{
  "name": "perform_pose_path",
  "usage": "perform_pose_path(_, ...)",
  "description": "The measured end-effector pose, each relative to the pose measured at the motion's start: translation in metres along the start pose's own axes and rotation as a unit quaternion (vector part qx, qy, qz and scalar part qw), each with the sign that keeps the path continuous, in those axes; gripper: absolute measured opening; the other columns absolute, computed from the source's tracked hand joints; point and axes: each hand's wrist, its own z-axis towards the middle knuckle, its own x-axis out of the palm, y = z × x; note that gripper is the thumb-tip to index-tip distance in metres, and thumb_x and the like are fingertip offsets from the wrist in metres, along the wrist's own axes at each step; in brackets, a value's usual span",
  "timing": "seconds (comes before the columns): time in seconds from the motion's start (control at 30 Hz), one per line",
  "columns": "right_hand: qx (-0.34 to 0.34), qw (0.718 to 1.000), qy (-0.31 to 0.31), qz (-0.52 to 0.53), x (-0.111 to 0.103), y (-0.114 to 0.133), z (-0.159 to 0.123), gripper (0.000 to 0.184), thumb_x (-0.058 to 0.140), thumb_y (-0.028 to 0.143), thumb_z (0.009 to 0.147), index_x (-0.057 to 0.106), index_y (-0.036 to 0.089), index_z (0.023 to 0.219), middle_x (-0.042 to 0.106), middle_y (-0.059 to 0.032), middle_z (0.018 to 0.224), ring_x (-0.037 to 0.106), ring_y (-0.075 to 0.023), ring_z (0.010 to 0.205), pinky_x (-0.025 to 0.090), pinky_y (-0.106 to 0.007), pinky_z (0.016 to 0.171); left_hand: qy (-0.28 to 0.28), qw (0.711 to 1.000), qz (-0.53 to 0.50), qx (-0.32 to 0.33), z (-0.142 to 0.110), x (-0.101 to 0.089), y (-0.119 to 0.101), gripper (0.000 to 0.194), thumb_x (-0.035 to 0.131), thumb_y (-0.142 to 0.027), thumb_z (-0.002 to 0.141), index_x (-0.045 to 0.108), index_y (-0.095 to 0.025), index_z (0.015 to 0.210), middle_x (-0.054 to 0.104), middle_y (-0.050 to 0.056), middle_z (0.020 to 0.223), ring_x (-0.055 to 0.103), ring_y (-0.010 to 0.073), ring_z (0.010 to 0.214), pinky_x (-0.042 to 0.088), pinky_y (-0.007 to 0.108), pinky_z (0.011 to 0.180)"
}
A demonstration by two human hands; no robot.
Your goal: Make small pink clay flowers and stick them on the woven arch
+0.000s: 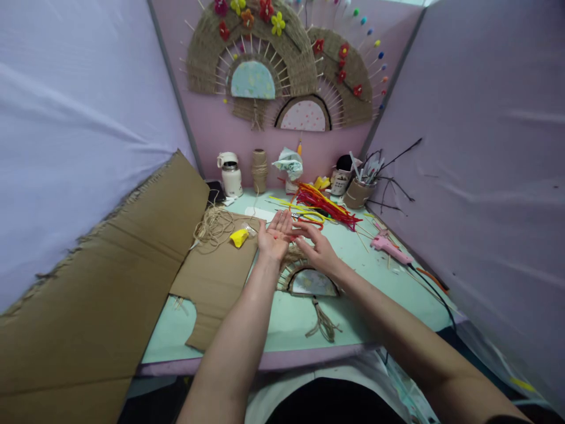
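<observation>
My left hand is turned palm up with its fingers stretched out flat. Small red bits, too small to name, lie on its palm. Over the edge of that palm, my right hand has its thumb and fingertips around a small red piece. Below both hands a twine-wrapped half-round fan lies on the table, with a pale patterned half-disc at its centre and a twine tassel hanging toward me. My right hand and forearm hide part of the fan.
Red and yellow pipe cleaners and scissors lie beyond my hands. A pink glue gun with a cord is at right. Cardboard, loose twine and a yellow lump are at left. Finished fans hang behind.
</observation>
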Motion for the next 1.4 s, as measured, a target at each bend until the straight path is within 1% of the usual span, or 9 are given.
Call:
perform_pose_path(0.13, -0.075, 0.985, 0.072, -0.135, 0.005, 0.008, 0.003, 0.052, 0.049, 0.040, 0.092, 0.042, 0.020, 0.139, 0.045, -0.0143, 0.144, 0.034, -0.0265, 0.138, 0.020, -0.055, 0.115, 0.032, 0.999, 0.030, -0.010, 0.000, -0.001, 0.002, 0.063, 0.026, -0.058, 0.094, 0.060, -0.011, 0.118, 0.055, 0.019, 0.134, 0.052, 0.0259, 0.127, 0.056, 0.033, 0.086)
perform_pose_path(0.23, -0.076, 0.970, 0.133, -0.187, 0.007, 0.017, 0.003, 0.055, 0.047, 0.040, 0.093, 0.039, 0.017, 0.141, 0.043, -0.0150, 0.146, 0.029, -0.0255, 0.141, 0.012, -0.056, 0.117, 0.044, 0.998, 0.031, -0.009, -0.001, -0.001, 0.004, 0.069, 0.024, -0.065, 0.090, 0.060, -0.012, 0.119, 0.054, 0.020, 0.135, 0.053, 0.0271, 0.126, 0.053, 0.037, 0.091)
perform_pose_path(0.37, -0.093, 0.964, 0.144, -0.203, 0.001, 0.020, -0.001, 0.056, 0.046, 0.043, 0.094, 0.038, 0.015, 0.142, 0.042, -0.0155, 0.147, 0.029, -0.0243, 0.141, 0.012, -0.054, 0.117, 0.056, 0.998, 0.019, -0.007, -0.005, 0.001, 0.001, 0.073, 0.025, -0.071, 0.086, 0.057, -0.015, 0.121, 0.052, 0.020, 0.137, 0.051, 0.0303, 0.126, 0.052, 0.045, 0.092)
perform_pose_path(0.53, -0.083, 0.963, 0.125, -0.225, -0.007, 0.011, 0.001, 0.065, 0.049, 0.046, 0.091, 0.031, 0.017, 0.146, 0.043, -0.0151, 0.146, 0.028, -0.0269, 0.142, 0.012, -0.056, 0.117, 0.073, 0.997, 0.014, -0.022, -0.009, 0.004, -0.001, 0.071, 0.023, -0.072, 0.085, 0.056, -0.021, 0.121, 0.051, 0.017, 0.138, 0.050, 0.0294, 0.128, 0.054, 0.043, 0.085)
perform_pose_path(0.73, -0.081, 0.961, 0.168, -0.202, 0.003, 0.020, -0.001, 0.071, 0.050, 0.048, 0.090, 0.026, 0.016, 0.149, 0.036, -0.0163, 0.150, 0.021, -0.0281, 0.144, 0.010, -0.057, 0.117, 0.066, 0.996, 0.042, -0.042, -0.012, 0.005, 0.003, 0.072, 0.025, -0.073, 0.084, 0.055, -0.022, 0.125, 0.050, 0.017, 0.139, 0.050, 0.0313, 0.127, 0.045, 0.054, 0.096)
perform_pose_path(0.87, -0.096, 0.960, 0.176, -0.197, -0.003, 0.017, -0.006, 0.071, 0.051, 0.050, 0.090, 0.026, 0.019, 0.149, 0.043, -0.0144, 0.146, 0.026, -0.0272, 0.143, 0.010, -0.057, 0.117, 0.052, 0.998, 0.036, -0.014, -0.010, 0.004, -0.001, 0.073, 0.021, -0.073, 0.085, 0.054, -0.020, 0.123, 0.049, 0.017, 0.139, 0.051, 0.0292, 0.126, 0.050, 0.047, 0.092)
perform_pose_path(0.97, -0.077, 0.962, 0.150, -0.216, -0.008, 0.009, -0.002, 0.074, 0.051, 0.052, 0.089, 0.024, 0.018, 0.150, 0.040, -0.0156, 0.148, 0.026, -0.0289, 0.143, 0.011, -0.059, 0.116, 0.063, 0.997, 0.027, -0.031, -0.010, 0.004, 0.000, 0.072, 0.024, -0.074, 0.085, 0.056, -0.020, 0.120, 0.051, 0.018, 0.138, 0.051, 0.0294, 0.126, 0.053, 0.042, 0.085)
perform_pose_path(1.2, -0.098, 0.957, 0.183, -0.201, 0.002, 0.019, -0.003, 0.078, 0.053, 0.055, 0.088, 0.025, 0.017, 0.149, 0.039, -0.0156, 0.149, 0.024, -0.0289, 0.143, 0.013, -0.058, 0.116, 0.067, 0.997, 0.024, -0.040, -0.009, 0.001, 0.003, 0.070, 0.027, -0.074, 0.083, 0.057, -0.022, 0.120, 0.051, 0.017, 0.137, 0.050, 0.0320, 0.127, 0.048, 0.052, 0.093)
perform_pose_path(1.4, -0.087, 0.960, 0.154, -0.215, -0.009, 0.008, -0.004, 0.077, 0.051, 0.055, 0.088, 0.023, 0.017, 0.150, 0.039, -0.0162, 0.149, 0.025, -0.0288, 0.143, 0.011, -0.058, 0.117, 0.061, 0.997, 0.017, -0.044, -0.010, 0.004, 0.000, 0.070, 0.026, -0.074, 0.084, 0.057, -0.021, 0.119, 0.052, 0.018, 0.136, 0.051, 0.0305, 0.126, 0.053, 0.045, 0.086)
